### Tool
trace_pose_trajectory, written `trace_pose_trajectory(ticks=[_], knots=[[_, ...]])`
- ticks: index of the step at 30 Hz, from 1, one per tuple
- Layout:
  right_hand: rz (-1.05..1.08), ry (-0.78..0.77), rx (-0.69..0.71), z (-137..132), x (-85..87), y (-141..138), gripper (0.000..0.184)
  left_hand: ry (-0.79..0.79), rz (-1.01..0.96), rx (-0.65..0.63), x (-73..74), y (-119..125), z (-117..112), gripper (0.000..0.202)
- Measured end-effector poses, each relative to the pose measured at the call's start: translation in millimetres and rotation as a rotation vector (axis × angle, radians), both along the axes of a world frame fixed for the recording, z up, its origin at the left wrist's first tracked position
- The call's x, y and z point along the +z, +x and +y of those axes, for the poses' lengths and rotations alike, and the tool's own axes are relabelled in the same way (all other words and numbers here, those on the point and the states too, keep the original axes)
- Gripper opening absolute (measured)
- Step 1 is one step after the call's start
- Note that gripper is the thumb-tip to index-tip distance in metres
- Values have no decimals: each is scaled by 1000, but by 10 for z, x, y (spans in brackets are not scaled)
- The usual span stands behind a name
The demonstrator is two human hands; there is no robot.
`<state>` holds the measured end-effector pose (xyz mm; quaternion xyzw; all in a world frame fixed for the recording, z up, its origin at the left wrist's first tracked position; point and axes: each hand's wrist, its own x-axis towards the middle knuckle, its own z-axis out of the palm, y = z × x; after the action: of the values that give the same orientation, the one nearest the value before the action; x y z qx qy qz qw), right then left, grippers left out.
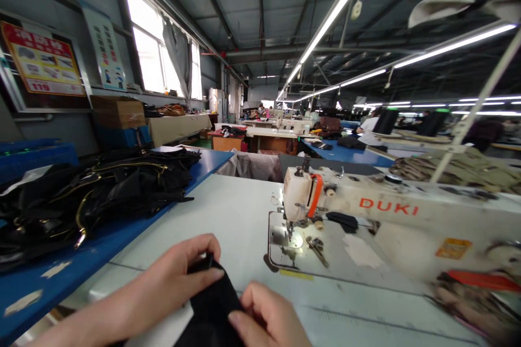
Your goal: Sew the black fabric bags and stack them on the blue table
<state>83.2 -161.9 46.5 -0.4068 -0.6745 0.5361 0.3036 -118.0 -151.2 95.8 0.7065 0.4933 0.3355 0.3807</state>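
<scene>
A piece of black fabric [215,303] is held up in front of me, over the near edge of the pale table. My left hand [175,282] pinches its upper end between thumb and fingers. Lower down, my right hand [266,317] grips the fabric's right edge. A white patch lies against the fabric's lower left side; I cannot tell whether it is paper or cloth. Beyond my hands stands a white sewing machine [350,200] with an orange part on its head. Its lamp lights the needle plate [291,238].
Black pieces with gold zippers [101,184] are heaped on the blue table [134,233] at left. A small metal tool [317,249] lies beside the needle plate. Bunched cloth [476,303] sits at the lower right. Thread cones [386,121] stand behind the machine, near another person [369,123].
</scene>
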Motion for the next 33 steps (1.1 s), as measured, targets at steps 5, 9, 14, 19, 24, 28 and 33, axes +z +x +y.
trace_pose_trajectory(ticks=[5, 9, 14, 19, 24, 28, 33], knots=[[339, -305, -206, 293, 37, -481, 15, 281, 556, -228, 591, -39, 683, 4], [336, -439, -374, 554, -158, -310, 14, 265, 559, -362, 200, 348, 1232, 10], [212, -528, -404, 627, -458, 314, 10, 195, 457, -441, -633, 948, 1480, 13], [-40, -519, -219, 692, -474, 728, 15, 157, 372, -462, -827, 1188, 1553, 14], [-335, 147, -135, 760, -432, 906, 14, 128, 343, -445, -816, 1201, 1614, 14], [-631, 726, -128, 810, -435, 966, 22, 114, 322, -427, -834, 1208, 1604, 15], [-636, 1163, -55, 927, -576, 958, 13, 94, 317, -388, -846, 1230, 1609, 23]])
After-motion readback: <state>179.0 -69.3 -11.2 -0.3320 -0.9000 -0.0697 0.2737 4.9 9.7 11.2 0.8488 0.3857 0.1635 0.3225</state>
